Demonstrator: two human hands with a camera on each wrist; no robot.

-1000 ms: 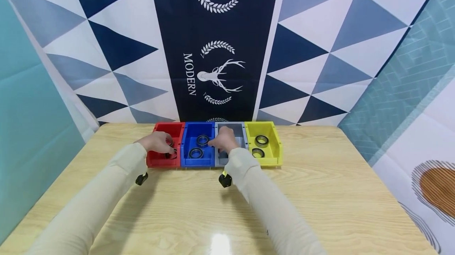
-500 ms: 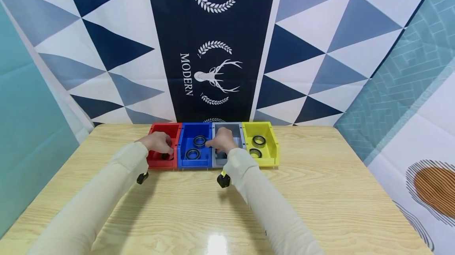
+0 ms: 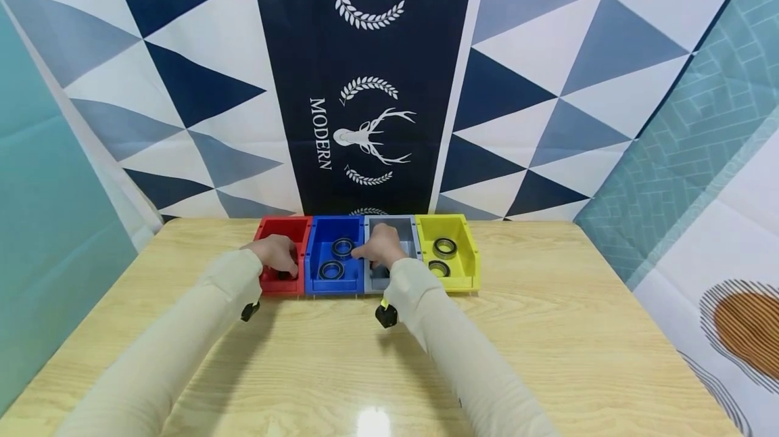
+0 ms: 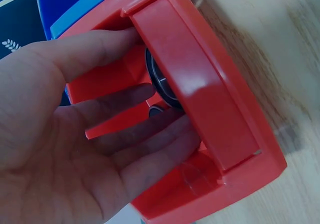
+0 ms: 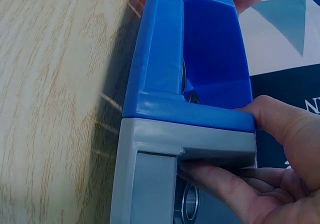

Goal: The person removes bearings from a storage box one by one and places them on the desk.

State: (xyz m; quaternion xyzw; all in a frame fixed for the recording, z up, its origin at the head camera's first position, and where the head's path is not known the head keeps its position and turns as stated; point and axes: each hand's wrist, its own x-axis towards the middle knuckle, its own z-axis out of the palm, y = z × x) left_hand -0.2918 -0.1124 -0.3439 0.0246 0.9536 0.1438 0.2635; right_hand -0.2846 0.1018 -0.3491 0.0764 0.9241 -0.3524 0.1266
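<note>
My left hand (image 3: 275,253) reaches into the red bin (image 4: 200,84). In the left wrist view its fingers extend beside a black-rimmed bearing (image 4: 162,81) partly hidden behind the bin's front lip; a second small dark piece shows between the fingers. Whether the fingertips touch the bearing is hidden. The right hand (image 3: 382,246) straddles the wall shared by the grey bin (image 5: 155,184) and the blue bin (image 5: 160,49). Its thumb lies over the blue side, with the fingers inside the grey bin, holding that wall. A bearing (image 5: 191,201) lies below those fingers, apart from them.
Two bearings lie in the blue bin, one toward the back (image 3: 343,247) and one in front (image 3: 331,270). At the right end of the row, a yellow bin (image 3: 471,268) contains two more. The row stands along the wooden table's (image 3: 548,329) back edge, before a patterned cloth (image 3: 371,85).
My left hand has moved slightly right and deeper into the red bin, covering the bearings there in the head view. The right hand has stayed at the grey bin.
</note>
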